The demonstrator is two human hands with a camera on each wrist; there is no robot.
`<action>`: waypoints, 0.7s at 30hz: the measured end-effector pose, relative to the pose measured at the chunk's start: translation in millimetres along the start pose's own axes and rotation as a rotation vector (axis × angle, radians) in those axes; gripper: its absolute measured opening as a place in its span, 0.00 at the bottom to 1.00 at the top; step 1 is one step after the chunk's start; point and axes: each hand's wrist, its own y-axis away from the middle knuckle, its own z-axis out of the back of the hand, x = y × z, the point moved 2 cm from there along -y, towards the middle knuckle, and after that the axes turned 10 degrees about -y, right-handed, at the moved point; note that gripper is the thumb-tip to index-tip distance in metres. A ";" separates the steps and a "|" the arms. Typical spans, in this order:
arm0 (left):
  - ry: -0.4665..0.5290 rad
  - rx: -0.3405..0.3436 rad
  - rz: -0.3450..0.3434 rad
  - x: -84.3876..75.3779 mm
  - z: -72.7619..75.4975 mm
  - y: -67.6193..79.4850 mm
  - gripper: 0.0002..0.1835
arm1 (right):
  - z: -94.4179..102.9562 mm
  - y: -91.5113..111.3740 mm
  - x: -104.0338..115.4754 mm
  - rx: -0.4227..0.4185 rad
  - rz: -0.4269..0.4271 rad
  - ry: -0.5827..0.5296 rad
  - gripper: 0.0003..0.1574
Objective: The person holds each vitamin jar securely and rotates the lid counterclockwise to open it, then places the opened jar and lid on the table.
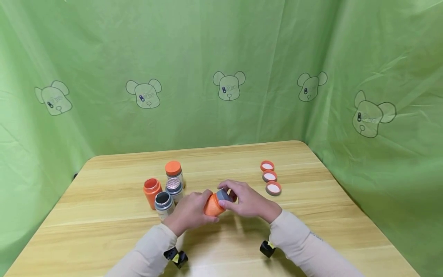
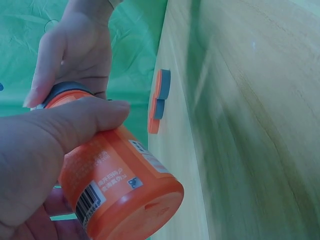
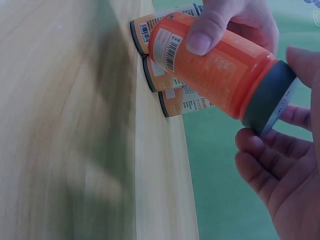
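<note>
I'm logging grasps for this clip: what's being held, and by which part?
An orange labelled bottle: the left hand grips its body, and the right hand holds its gray cap between thumb and fingers.

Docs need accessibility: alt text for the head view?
A left hand holds a tilted orange jar while the right hand grips its gray lid. Four more jars stand to the left, three loose lids to the right, on a wooden table.

Barcode (image 2: 90,202) on the orange bottle (image 2: 122,170), adjoining print illegible; second barcode on a standing jar (image 3: 150,23); bear-head emblems (image 1: 229,87) on the green curtain (image 1: 183,38), lettering indistinct.
</note>
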 end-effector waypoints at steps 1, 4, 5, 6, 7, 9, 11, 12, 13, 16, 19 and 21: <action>-0.001 -0.001 0.000 0.2 -0.1 0.0 0.30 | 0.0 0.2 0.2 0.003 0.009 -0.004 0.23; -0.003 -0.006 -0.003 0.4 -0.8 -0.2 0.30 | -0.1 1.2 -1.1 0.008 0.040 -0.014 0.24; -0.004 -0.009 -0.005 0.4 -1.0 -0.5 0.30 | 0.1 1.7 -1.3 0.008 0.051 -0.015 0.25; -0.005 -0.010 -0.006 0.6 -1.3 -0.8 0.30 | 0.2 2.1 -1.5 0.007 0.058 -0.016 0.25; -0.006 -0.011 -0.008 0.6 -1.6 -1.1 0.30 | 0.2 2.4 -2.2 0.007 0.065 -0.018 0.25; -0.011 -0.014 -0.011 0.8 -2.2 -1.5 0.30 | 0.3 3.1 -2.4 0.006 0.076 -0.021 0.25; -0.015 -0.018 -0.013 0.9 -2.7 -1.7 0.30 | 0.4 3.4 -3.1 0.005 0.085 -0.025 0.24; -0.016 -0.020 -0.014 1.0 -3.0 -1.6 0.30 | 0.4 3.5 -3.1 0.005 0.089 -0.027 0.24; -0.015 -0.020 -0.014 1.1 -3.3 -1.5 0.30 | 0.5 3.6 -3.1 0.006 0.094 -0.029 0.24; -0.015 -0.020 -0.013 0.9 -3.1 -0.9 0.30 | 1.0 4.3 -2.7 0.010 0.101 -0.035 0.24; -0.010 -0.016 -0.011 0.6 -2.5 -0.7 0.31 | 1.5 5.1 -2.7 0.015 0.098 -0.042 0.25; -0.009 -0.013 -0.009 0.7 -2.3 -0.7 0.31 | 1.5 5.6 -3.3 0.017 0.096 -0.051 0.25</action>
